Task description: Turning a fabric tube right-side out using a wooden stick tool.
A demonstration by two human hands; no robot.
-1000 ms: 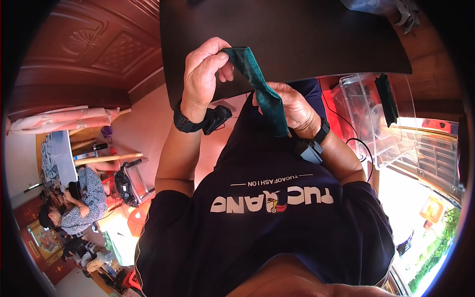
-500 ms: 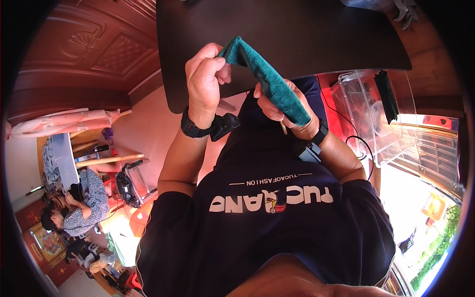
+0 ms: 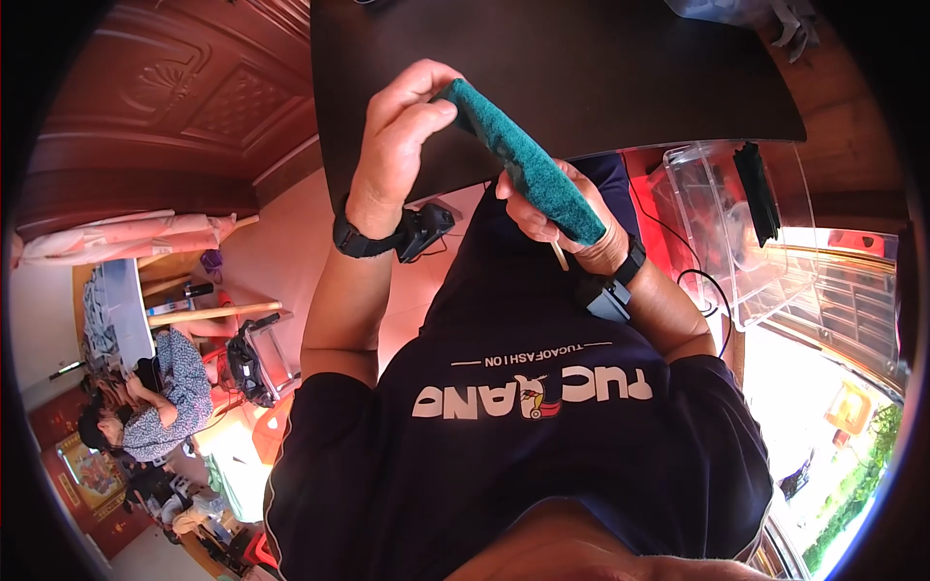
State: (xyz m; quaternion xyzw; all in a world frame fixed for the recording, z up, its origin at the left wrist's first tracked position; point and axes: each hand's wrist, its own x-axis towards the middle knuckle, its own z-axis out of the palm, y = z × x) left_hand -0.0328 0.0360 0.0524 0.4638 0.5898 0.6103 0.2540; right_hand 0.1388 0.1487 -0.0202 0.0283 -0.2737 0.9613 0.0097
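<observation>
A long, narrow piece of teal velvety fabric (image 3: 531, 160) slants from upper left to lower right in front of my body. Around its upper end, my left hand (image 3: 399, 136) has its index finger over the tip and the thumb on the near side. My right hand (image 3: 567, 213) is wrapped around the lower part, its palm behind the fabric and its fingers partly hidden. A thin, pale wooden stick (image 3: 560, 257) pokes out beneath the right hand; its other end is hidden. Both wrists wear black straps with small devices.
Ahead is a dark table (image 3: 601, 68), with a clear plastic bag (image 3: 722, 8) at its far right. Right of me stands a clear plastic rack (image 3: 697, 203) with dark fabric (image 3: 758, 194) hanging on it. A black cable (image 3: 722, 286) loops nearby. Another person (image 3: 170, 397) sits far left.
The upper end of the fabric was bent over toward my left hand and now lies straight. My left fingers have closed in on its tip, while the left wrist shifted left. My right hand barely moved.
</observation>
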